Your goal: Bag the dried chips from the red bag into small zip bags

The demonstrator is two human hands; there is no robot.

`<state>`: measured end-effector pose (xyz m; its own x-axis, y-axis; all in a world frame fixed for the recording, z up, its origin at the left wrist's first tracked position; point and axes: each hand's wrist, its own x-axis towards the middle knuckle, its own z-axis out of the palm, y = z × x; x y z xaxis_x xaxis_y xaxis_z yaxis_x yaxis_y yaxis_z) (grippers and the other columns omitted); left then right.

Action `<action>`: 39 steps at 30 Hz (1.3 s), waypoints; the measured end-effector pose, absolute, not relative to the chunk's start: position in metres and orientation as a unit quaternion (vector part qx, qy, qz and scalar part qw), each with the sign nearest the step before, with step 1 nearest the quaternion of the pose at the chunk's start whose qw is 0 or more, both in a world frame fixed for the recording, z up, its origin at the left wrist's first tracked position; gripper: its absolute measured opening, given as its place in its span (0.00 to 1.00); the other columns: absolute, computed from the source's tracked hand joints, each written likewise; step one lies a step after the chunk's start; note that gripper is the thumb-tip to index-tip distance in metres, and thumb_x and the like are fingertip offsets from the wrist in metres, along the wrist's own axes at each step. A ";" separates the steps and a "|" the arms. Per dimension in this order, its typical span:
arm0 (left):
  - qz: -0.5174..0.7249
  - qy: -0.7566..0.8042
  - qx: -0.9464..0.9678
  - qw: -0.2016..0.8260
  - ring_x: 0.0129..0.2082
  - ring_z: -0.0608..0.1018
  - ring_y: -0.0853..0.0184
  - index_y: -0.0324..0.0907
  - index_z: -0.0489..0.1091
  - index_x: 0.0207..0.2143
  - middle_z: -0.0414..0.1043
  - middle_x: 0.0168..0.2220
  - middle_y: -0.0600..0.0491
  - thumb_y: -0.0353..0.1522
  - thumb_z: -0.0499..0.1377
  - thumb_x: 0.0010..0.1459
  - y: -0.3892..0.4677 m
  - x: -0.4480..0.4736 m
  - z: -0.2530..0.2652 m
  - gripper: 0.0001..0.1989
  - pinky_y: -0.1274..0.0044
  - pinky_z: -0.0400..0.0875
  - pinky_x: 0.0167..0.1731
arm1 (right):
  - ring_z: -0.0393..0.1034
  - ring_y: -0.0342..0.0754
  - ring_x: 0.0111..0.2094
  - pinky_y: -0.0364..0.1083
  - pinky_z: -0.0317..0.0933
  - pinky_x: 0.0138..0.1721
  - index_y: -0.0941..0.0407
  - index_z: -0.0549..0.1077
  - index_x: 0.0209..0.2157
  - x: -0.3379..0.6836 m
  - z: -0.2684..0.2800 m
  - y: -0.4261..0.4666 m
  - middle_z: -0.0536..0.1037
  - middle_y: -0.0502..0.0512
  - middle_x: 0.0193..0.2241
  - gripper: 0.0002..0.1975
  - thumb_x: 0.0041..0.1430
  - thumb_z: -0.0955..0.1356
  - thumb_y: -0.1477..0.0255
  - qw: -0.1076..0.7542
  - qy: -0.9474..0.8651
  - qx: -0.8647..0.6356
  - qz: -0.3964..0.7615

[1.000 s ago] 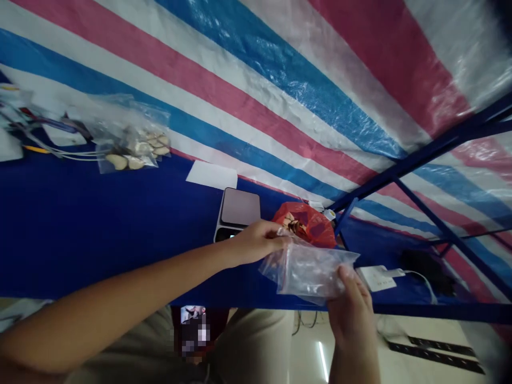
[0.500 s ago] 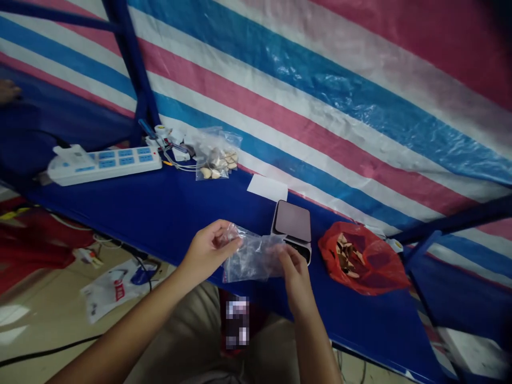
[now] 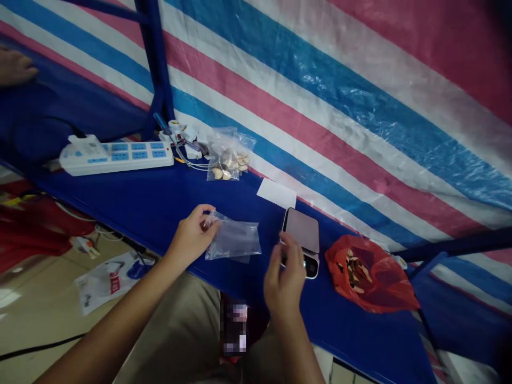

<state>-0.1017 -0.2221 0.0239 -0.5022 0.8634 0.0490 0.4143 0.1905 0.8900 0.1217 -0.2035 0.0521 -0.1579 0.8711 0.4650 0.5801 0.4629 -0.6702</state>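
Observation:
A clear plastic bag (image 3: pixel 236 238) is pinched at its left end between the thumb and fingers of my left hand (image 3: pixel 195 232). The bag hangs over the blue table, flat and see-through, its right end free. My right hand (image 3: pixel 285 274) is apart from the bag, fingers slightly curled and spread, with nothing seen in it. It is just in front of a small digital scale (image 3: pixel 304 229) and hides part of the scale's lower left side. Whether the fingertips touch the scale cannot be made out. The scale's plate is bare.
A red plastic bag (image 3: pixel 388 282) with brown and pale pieces lies right of the scale. Behind are a white paper (image 3: pixel 277 193), clear bags of pale pieces (image 3: pixel 229 162) and a power strip (image 3: pixel 120 156). Another person's hand (image 3: pixel 16 66) shows at far left.
My right hand has let go of the clear bag and moved down, away from it. My left hand keeps the bag, slightly further left. The whole view has shifted a little.

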 end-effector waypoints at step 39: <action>0.341 0.724 0.598 0.051 0.73 0.54 0.44 0.40 0.58 0.66 0.53 0.71 0.36 0.38 0.48 0.68 -0.229 -0.087 -0.005 0.27 0.47 0.50 0.69 | 0.71 0.66 0.51 0.61 0.65 0.52 0.66 0.74 0.53 0.338 0.007 -0.211 0.76 0.75 0.48 0.25 0.66 0.65 0.59 0.354 -0.672 -0.624 -0.184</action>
